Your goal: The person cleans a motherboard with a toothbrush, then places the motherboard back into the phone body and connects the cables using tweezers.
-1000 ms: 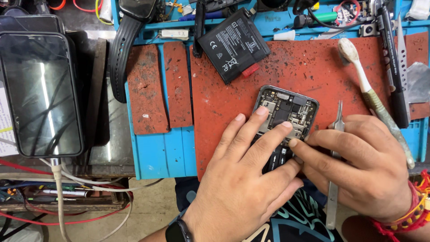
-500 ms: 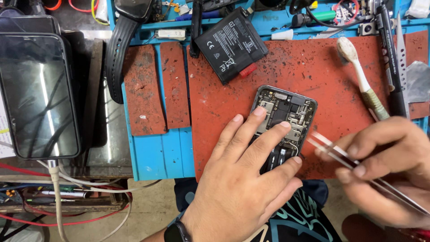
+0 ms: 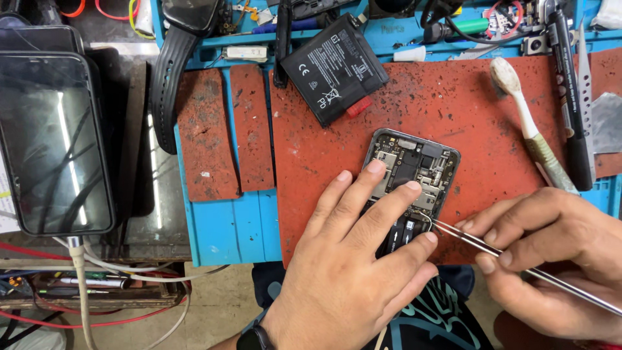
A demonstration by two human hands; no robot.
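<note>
An opened phone with its circuit board bare lies on the red work mat. My left hand rests flat on its lower half, fingers spread and pressing it down. My right hand grips metal tweezers whose tips touch a small wire loop at the phone's right edge, just beside my left fingertips.
A black battery lies on the mat above the phone. A worn toothbrush, a black pen and another pair of tweezers lie at right. A dark phone on a cable sits far left, with a watch strap nearby.
My right hand lifted off the phone, turned the tweezers from upright to level, and brought their tips in to the phone's right edge. The left hand stayed put.
</note>
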